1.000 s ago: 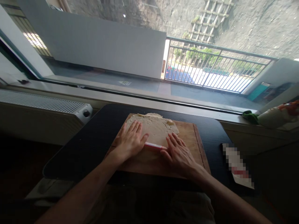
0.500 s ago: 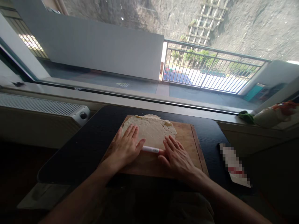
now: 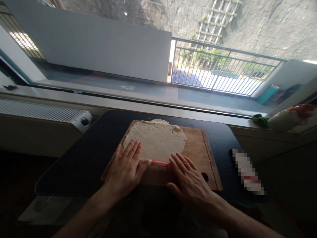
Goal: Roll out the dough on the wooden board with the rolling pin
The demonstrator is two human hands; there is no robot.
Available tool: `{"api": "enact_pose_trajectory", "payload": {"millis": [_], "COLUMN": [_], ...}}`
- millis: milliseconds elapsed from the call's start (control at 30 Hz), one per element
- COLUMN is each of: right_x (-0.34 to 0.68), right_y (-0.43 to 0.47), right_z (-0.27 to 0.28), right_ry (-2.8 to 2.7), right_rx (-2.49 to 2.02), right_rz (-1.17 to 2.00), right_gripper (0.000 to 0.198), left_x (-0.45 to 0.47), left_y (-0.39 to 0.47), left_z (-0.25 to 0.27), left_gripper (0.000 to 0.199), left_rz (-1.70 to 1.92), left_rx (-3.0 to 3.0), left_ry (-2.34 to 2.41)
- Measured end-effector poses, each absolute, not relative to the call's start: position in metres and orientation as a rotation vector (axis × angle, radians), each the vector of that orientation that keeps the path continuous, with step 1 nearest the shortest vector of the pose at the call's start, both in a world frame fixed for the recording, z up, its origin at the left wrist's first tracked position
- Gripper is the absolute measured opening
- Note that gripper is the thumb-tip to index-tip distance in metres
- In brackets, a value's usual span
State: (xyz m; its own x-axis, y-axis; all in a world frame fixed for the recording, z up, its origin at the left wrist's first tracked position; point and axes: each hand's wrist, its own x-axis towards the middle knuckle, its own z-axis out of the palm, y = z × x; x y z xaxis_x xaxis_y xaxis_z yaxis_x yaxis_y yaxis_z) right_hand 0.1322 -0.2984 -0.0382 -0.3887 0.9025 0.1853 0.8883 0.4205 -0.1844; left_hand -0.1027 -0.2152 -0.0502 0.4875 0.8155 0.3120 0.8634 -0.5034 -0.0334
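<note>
A thin sheet of dough with ragged far edges lies spread on a wooden cutting board. Across its near edge runs a rolling pin with a red and white label; its ends are covered by my hands. My left hand rests flat over the pin's left end, fingers stretched forward onto the dough. Over the right end lies my right hand, palm down, fingers extended and thumb apart. Neither hand wraps round the pin.
The board sits on a black table against a window sill. To the right lies a blurred-out item. A white radiator stands at the left. On the sill at right are a green cloth and a pale jar.
Both hands have moved toward me along with the rolling pin. The pin has turned, so its red label now faces up instead of the white part. More of the dough shows.
</note>
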Motion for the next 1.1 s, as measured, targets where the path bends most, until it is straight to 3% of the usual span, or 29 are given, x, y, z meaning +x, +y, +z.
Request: {"api": "enact_pose_trajectory", "payload": {"millis": [267, 500, 700, 933, 1100], "right_x": [0.137, 0.134, 0.137, 0.135, 0.138], "right_y": [-0.258, -0.302, -0.258, -0.301, -0.252], "right_z": [-0.038, -0.040, -0.037, -0.038, -0.037], "right_ry": [-2.299, -2.425, -2.301, -2.438, -2.305], "right_rx": [-1.735, -1.553, -1.712, -1.582, -1.763], "right_rz": [0.011, 0.058, -0.008, 0.080, -0.013], "right_gripper": [0.063, 0.069, 0.065, 0.069, 0.068], "left_x": [-0.081, -0.104, -0.082, -0.104, -0.080], "left_y": [-0.182, -0.227, -0.189, -0.229, -0.183], "left_z": [-0.045, -0.055, -0.046, -0.056, -0.047], "left_gripper": [0.066, 0.066, 0.066, 0.067, 0.067], "left_rz": [-0.384, -0.428, -0.415, -0.427, -0.396], "left_rx": [-2.453, -2.504, -2.446, -2.514, -2.467], "left_ry": [-1.601, -1.473, -1.590, -1.472, -1.577]}}
